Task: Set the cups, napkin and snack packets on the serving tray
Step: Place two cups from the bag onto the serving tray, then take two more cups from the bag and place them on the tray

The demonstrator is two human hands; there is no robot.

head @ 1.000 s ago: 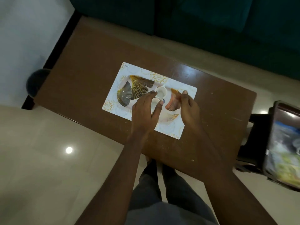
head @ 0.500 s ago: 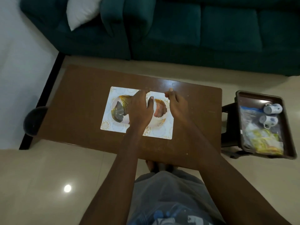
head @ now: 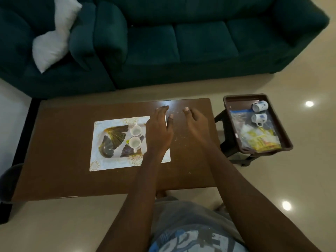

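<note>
White cups (head: pixel 135 136), two upright on your patterned serving tray (head: pixel 109 160); your left hand (head: pixel 158 131) and right hand (head: pixel 195 124) hover, fingers loosely spread, empty.

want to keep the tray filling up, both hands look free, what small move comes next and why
Probably send the right hand toward the brown bin for a blue-patterned cup. Both hands hover open and empty, the left hand over the serving tray, where two white cups already stand; two cups and the snack packets remain in the bin.
</note>
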